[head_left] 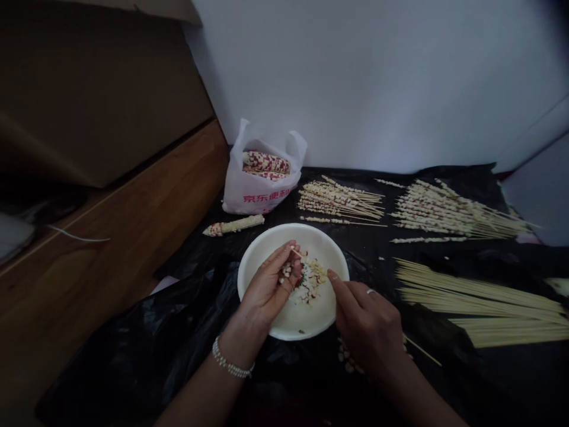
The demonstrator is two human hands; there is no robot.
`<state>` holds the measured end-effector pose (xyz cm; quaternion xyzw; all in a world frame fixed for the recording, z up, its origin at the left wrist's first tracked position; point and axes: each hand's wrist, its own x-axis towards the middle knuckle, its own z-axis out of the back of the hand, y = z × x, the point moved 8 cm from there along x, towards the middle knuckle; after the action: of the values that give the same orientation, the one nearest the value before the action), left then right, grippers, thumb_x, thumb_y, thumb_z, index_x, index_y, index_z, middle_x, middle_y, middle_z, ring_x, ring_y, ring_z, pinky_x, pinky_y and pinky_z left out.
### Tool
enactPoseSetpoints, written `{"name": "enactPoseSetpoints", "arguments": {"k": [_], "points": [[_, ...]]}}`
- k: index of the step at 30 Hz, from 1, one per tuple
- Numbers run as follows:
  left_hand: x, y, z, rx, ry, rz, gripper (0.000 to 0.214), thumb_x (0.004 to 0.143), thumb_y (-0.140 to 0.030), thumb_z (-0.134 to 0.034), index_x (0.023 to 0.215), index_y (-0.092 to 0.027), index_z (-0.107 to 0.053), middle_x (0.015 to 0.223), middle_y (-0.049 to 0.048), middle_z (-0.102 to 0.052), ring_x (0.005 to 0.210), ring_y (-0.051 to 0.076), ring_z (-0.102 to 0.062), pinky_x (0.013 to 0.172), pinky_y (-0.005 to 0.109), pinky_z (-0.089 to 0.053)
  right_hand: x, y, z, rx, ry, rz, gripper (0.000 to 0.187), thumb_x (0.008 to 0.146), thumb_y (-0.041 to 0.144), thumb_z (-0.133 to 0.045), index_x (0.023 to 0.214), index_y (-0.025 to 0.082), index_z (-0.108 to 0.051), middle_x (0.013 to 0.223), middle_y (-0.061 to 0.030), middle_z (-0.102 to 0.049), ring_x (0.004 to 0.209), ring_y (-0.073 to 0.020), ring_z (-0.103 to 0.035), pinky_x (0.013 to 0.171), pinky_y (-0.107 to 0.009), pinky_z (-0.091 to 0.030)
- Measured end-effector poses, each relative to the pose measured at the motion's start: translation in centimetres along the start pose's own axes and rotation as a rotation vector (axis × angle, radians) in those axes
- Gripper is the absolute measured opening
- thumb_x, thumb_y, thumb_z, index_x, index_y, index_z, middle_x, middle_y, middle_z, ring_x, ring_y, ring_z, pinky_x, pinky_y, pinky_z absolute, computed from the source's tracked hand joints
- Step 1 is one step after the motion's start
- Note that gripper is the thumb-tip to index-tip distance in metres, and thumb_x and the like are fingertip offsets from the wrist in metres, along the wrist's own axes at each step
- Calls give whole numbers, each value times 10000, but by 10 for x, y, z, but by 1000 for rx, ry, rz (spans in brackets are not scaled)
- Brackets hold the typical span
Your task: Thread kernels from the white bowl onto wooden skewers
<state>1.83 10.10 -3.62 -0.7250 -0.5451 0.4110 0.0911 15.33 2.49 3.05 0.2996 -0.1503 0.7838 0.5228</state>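
Observation:
My left hand [273, 281] is over the bowl, palm turned up and fingers curled around loose corn kernels [285, 271]. Its thumb and fingertips pinch together at the tip of a bamboo skewer. My right hand [367, 314] grips that skewer [424, 351], whose back end sticks out below the hand at the lower right. Beneath both hands stands a white bowl [253, 252] with pale and dark red kernels [313, 284] scattered on its bottom. What is pinched in the left fingertips is too small to make out.
Behind the bowl are a plastic bag [262, 198] of speckled corn cobs [267, 161] and a mostly stripped cob [235, 225]. Kernel-threaded skewers lie in two piles [333, 198] [435, 210]. Plain skewers [471, 296] lie right, on black plastic sheeting [178, 332]. A cardboard box [98, 89] stands left.

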Motion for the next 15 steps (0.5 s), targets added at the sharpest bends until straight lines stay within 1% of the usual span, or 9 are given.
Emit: {"name": "enactPoseSetpoints", "arguments": {"k": [3,7,11,15], "points": [[1,1,1,18,0,8,139,754,-130,-709,892,-134,-715,869,51,-698,681,80,-609,657,169,-535,0,-1,0,14,0,-4,312,883,80,-505,1173,103,-619,756,-29,-653,670,-116,-566,622,-254,-372],[0,2,2,15,-13,19,135,746,-133,-717,882,-134,-716,903,51,-697,717,79,-609,700,170,-525,-1,-1,-1,16,0,-6,323,877,70,-506,1182,95,-611,760,-31,-651,670,-119,-566,615,-257,-371],[-2,1,-2,46,13,3,151,734,-163,-737,879,-125,-717,856,35,-692,715,70,-607,713,160,-510,-1,0,-1,-3,3,-8,317,880,77,-514,1181,95,-610,764,-32,-651,673,-120,-567,612,-259,-367],[-3,2,-2,79,12,-4,126,740,-177,-732,857,-132,-721,804,29,-694,701,72,-609,712,159,-508,-1,0,1,5,-2,-13,307,872,74,-523,1163,91,-620,758,-29,-646,656,-122,-566,593,-267,-364]]}}
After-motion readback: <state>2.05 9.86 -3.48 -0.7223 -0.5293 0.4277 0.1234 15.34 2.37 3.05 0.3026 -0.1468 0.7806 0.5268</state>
